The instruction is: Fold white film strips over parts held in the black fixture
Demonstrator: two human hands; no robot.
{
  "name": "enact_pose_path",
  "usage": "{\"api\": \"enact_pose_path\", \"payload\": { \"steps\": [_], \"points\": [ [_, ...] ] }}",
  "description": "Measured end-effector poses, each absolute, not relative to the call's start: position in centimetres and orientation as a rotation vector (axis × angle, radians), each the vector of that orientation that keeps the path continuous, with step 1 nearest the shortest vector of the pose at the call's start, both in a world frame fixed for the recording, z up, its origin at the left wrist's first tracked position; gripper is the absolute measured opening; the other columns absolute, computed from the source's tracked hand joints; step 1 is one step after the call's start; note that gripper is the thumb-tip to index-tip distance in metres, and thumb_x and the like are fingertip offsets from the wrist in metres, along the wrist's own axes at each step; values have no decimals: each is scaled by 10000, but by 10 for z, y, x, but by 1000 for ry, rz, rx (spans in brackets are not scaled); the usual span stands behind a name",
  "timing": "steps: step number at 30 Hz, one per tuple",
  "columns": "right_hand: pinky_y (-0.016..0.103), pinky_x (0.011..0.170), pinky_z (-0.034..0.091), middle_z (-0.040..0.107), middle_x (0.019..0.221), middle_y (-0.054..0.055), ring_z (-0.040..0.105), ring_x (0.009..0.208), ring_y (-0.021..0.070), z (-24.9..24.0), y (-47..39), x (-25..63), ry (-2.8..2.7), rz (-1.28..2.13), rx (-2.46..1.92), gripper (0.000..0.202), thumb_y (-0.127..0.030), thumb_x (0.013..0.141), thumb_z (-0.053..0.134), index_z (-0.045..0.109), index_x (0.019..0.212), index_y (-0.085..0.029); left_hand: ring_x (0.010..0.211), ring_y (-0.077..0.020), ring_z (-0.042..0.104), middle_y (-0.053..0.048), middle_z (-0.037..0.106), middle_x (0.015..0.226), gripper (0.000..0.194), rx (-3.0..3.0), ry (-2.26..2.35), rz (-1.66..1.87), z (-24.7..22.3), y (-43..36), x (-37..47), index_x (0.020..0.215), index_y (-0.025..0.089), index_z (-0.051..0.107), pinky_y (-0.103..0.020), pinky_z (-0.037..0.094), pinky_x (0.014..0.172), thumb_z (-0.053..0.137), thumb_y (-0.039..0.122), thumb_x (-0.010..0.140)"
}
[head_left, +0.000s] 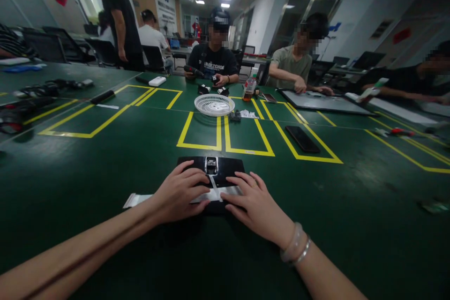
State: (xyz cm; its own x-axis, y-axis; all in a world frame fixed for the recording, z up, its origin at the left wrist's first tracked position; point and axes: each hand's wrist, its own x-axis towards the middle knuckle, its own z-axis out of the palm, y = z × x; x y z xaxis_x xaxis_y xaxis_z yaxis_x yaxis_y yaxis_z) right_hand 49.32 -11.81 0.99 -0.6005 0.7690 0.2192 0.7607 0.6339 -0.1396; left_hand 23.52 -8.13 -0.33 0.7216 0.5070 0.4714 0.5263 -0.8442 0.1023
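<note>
A black glossy flat panel (pixel 230 166) lies on the green table in front of me. Near its far edge sits a small square fitting (pixel 211 165) with a silvery frame. A whitish strip (pixel 137 200) runs crosswise over the panel and sticks out past its left side; a narrow pale band (pixel 214 186) crosses it. My left hand (pixel 181 192) rests on the left half, fingers spread over panel and strip. On the right half lies my right hand (pixel 255 201), fingers apart, its thumb and forefinger near the band. Neither hand is closed around anything.
Yellow tape rectangles (pixel 202 146) mark the table beyond the panel. A white plastic basket (pixel 197 107), a dark phone (pixel 302 138), a bottle (pixel 249 89) and a black cylinder (pixel 102 97) stand or lie farther off. Several people work around the table; cables (pixel 49 88) lie at left.
</note>
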Motion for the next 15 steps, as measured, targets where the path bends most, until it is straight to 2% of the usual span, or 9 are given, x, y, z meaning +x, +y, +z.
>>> {"api": "enact_pose_path", "payload": {
  "steps": [2, 4, 7, 11, 15],
  "points": [
    [626, 1111, 276, 572, 1390, 55, 431, 1353, 310, 11, -119, 493, -2607, 68, -1250, 276, -359, 930, 590, 678, 1190, -377, 1169, -274, 544, -70, 619, 1226, 379, -2913, -941, -646, -8, -79, 235, 1186, 206, 664, -471, 193, 1189, 686, 403, 864],
    [624, 1114, 272, 575, 1386, 47, 438, 1348, 305, 11, -119, 493, -2602, 81, -1247, 269, -364, 926, 595, 681, 1180, -386, 1266, -313, 476, -116, 535, 1359, 665, -2924, -1004, -530, -11, -77, 235, 1363, 171, 548, -500, 161, 1196, 708, 539, 832],
    [610, 1117, 270, 579, 1383, 47, 447, 1339, 300, 10, -116, 495, -2550, 55, -1226, 278, -357, 913, 614, 682, 1182, -380, 1332, -343, 411, -152, 451, 1440, 912, -2931, -1050, -438, -13, -76, 233, 1479, 150, 403, -526, 134, 1197, 694, 672, 790],
    [577, 1111, 285, 568, 1390, 68, 466, 1320, 287, 9, -110, 502, -2336, -28, -1268, 357, -321, 940, 559, 611, 1293, -338, 1362, -340, 379, -152, 427, 1461, 1000, -2979, -1022, -411, -14, -74, 235, 1517, 168, 321, -533, 123, 1198, 713, 693, 762],
    [538, 1088, 309, 601, 1323, 73, 518, 1254, 272, 8, -104, 511, -2084, -67, -1297, 341, -319, 967, 502, 596, 1295, -308, 1306, -323, 451, -143, 474, 1419, 969, -3029, -1021, -460, -13, -73, 238, 1506, 164, 330, -522, 148, 1199, 763, 603, 758]
  ]
}}
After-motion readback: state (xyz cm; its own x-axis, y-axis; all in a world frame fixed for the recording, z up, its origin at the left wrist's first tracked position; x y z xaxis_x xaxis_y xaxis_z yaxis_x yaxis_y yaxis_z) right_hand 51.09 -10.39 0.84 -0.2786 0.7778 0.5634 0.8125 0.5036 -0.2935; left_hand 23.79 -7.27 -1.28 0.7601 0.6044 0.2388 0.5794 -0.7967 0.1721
